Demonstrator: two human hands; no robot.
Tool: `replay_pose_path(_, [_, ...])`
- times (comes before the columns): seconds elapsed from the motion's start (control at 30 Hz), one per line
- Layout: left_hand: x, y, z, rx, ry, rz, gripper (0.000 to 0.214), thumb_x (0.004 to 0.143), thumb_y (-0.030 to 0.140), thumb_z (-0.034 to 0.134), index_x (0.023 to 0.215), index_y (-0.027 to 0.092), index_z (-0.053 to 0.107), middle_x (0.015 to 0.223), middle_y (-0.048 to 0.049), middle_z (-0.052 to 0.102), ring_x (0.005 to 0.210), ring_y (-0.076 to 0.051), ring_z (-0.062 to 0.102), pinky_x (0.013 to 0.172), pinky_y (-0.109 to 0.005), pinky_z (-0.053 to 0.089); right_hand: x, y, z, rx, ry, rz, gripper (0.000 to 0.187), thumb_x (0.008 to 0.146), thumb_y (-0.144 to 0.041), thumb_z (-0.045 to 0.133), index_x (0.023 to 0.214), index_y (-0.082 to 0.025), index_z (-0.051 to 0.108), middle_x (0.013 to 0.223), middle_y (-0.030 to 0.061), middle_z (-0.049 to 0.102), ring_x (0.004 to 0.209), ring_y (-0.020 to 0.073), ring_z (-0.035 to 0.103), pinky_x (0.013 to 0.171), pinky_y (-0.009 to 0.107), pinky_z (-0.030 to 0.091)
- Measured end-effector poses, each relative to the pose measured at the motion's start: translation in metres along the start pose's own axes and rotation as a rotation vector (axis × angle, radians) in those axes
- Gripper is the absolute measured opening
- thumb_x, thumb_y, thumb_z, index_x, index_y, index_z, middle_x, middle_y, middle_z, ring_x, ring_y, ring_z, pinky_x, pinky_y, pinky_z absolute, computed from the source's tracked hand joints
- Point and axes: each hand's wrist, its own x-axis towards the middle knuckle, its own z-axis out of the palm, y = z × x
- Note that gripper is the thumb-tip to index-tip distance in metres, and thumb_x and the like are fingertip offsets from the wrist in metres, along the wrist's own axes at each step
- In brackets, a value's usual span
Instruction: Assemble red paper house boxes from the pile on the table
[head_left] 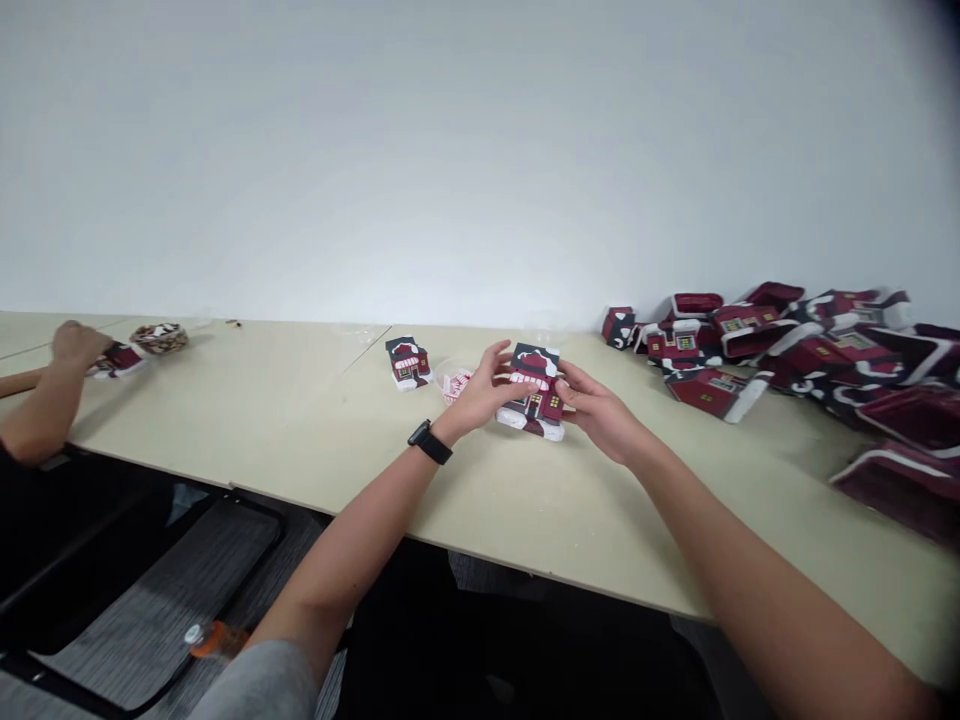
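Note:
Between my two hands, a small dark-red toy house [534,405] with a dark roof and white snow trim stands upright at the table. My left hand [480,392], with a black watch [430,441] on its wrist, grips the house's left side. On the opposite side, my right hand [596,408] holds it with thumb in front and fingers behind. Just left of my left hand is a clear bowl [442,383] containing red-and-white pieces [456,384], partly covered by that hand. A similar little house [408,363] rests farther left.
A pile of red house pieces [840,350] covers the table's right end. At far left, a co-worker's hand [79,345] is at another house [120,360] beside a bowl of brown-and-white pieces [159,338]. A wall [465,160] rises behind the table [300,400]. An orange bottle [217,638] shows below.

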Motion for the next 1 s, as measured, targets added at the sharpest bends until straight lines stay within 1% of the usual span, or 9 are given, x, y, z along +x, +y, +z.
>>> replay_pose_path(0.07, [0.0, 0.0, 0.003, -0.1, -0.076, -0.065, 0.083, 0.083, 0.045, 0.09, 0.151, 0.021, 0.048, 0.142, -0.017, 0.065, 0.125, -0.031, 0.065, 0.105, -0.047, 0.053, -0.001, 0.0, 0.001, -0.035, -0.012, -0.033, 0.06, 0.087, -0.059, 0.084, 0.141, -0.039, 0.066, 0.153, 0.0006, 0.065, 0.137, 0.0322, 0.062, 0.114, 0.049, 0.053])
replay_pose_path(0.13, [-0.001, 0.002, 0.005, -0.13, -0.118, -0.074, 0.071, 0.082, 0.045, 0.09, 0.138, 0.017, 0.058, 0.135, -0.0164, 0.07, 0.121, -0.031, 0.067, 0.104, -0.046, 0.053, 0.0, 0.001, 0.002, -0.095, 0.014, -0.062, 0.064, 0.083, -0.058, 0.088, 0.139, -0.036, 0.066, 0.146, 0.003, 0.069, 0.132, 0.0324, 0.064, 0.115, 0.051, 0.051])
replay_pose_path(0.2, [-0.001, 0.003, 0.006, -0.127, -0.129, -0.059, 0.063, 0.079, 0.045, 0.092, 0.127, 0.015, 0.064, 0.132, -0.0164, 0.071, 0.117, -0.03, 0.068, 0.103, -0.044, 0.054, 0.002, 0.004, 0.002, -0.144, 0.041, -0.089, 0.065, 0.081, -0.057, 0.09, 0.136, -0.034, 0.066, 0.14, 0.0047, 0.072, 0.127, 0.0325, 0.065, 0.113, 0.051, 0.052])
replay_pose_path(0.27, [-0.001, 0.004, 0.006, -0.108, -0.118, -0.043, 0.061, 0.076, 0.043, 0.095, 0.121, 0.015, 0.066, 0.129, -0.0161, 0.072, 0.113, -0.028, 0.069, 0.1, -0.042, 0.054, 0.005, 0.008, 0.001, -0.166, 0.05, -0.109, 0.063, 0.079, -0.056, 0.09, 0.133, -0.032, 0.068, 0.136, 0.0053, 0.073, 0.123, 0.0323, 0.066, 0.11, 0.051, 0.053])
replay_pose_path(0.47, [0.0, -0.001, 0.008, -0.106, -0.085, 0.015, 0.068, 0.068, 0.04, 0.1, 0.121, 0.016, 0.065, 0.121, -0.0133, 0.073, 0.105, -0.025, 0.07, 0.093, -0.039, 0.056, 0.008, 0.014, 0.0, -0.13, 0.097, -0.15, 0.06, 0.073, -0.044, 0.091, 0.127, -0.029, 0.069, 0.129, 0.0054, 0.075, 0.121, 0.0322, 0.067, 0.106, 0.048, 0.053])
replay_pose_path(0.7, [-0.006, 0.008, 0.014, -0.043, -0.054, 0.073, 0.064, 0.068, 0.041, 0.1, 0.117, 0.018, 0.066, 0.114, -0.0099, 0.074, 0.105, -0.025, 0.07, 0.095, -0.04, 0.056, 0.008, 0.014, -0.001, -0.132, 0.117, -0.177, 0.052, 0.07, -0.04, 0.092, 0.115, -0.029, 0.069, 0.116, 0.0031, 0.075, 0.108, 0.029, 0.067, 0.095, 0.042, 0.055])
replay_pose_path(0.77, [-0.006, 0.007, 0.013, -0.024, -0.067, 0.079, 0.065, 0.068, 0.041, 0.1, 0.118, 0.017, 0.066, 0.114, -0.0102, 0.074, 0.105, -0.025, 0.07, 0.095, -0.041, 0.056, 0.008, 0.014, -0.002, -0.12, 0.113, -0.167, 0.054, 0.069, -0.042, 0.093, 0.116, -0.03, 0.068, 0.117, 0.003, 0.074, 0.109, 0.029, 0.067, 0.094, 0.042, 0.055])
replay_pose_path(0.9, [-0.002, -0.001, 0.01, -0.055, -0.075, 0.052, 0.07, 0.07, 0.046, 0.099, 0.122, 0.017, 0.064, 0.124, -0.014, 0.072, 0.111, -0.027, 0.069, 0.098, -0.042, 0.055, 0.007, 0.016, -0.004, -0.116, 0.069, -0.133, 0.059, 0.078, -0.055, 0.09, 0.126, -0.032, 0.067, 0.13, 0.0048, 0.072, 0.118, 0.0305, 0.066, 0.1, 0.044, 0.055])
replay_pose_path(1.0, [-0.001, -0.007, 0.01, -0.076, -0.102, 0.034, 0.074, 0.071, 0.05, 0.098, 0.127, 0.017, 0.061, 0.131, -0.0159, 0.069, 0.114, -0.027, 0.069, 0.1, -0.043, 0.054, 0.007, 0.017, -0.004, -0.123, 0.083, -0.116, 0.06, 0.077, -0.061, 0.09, 0.125, -0.032, 0.068, 0.129, 0.0044, 0.073, 0.119, 0.0303, 0.066, 0.103, 0.045, 0.054])
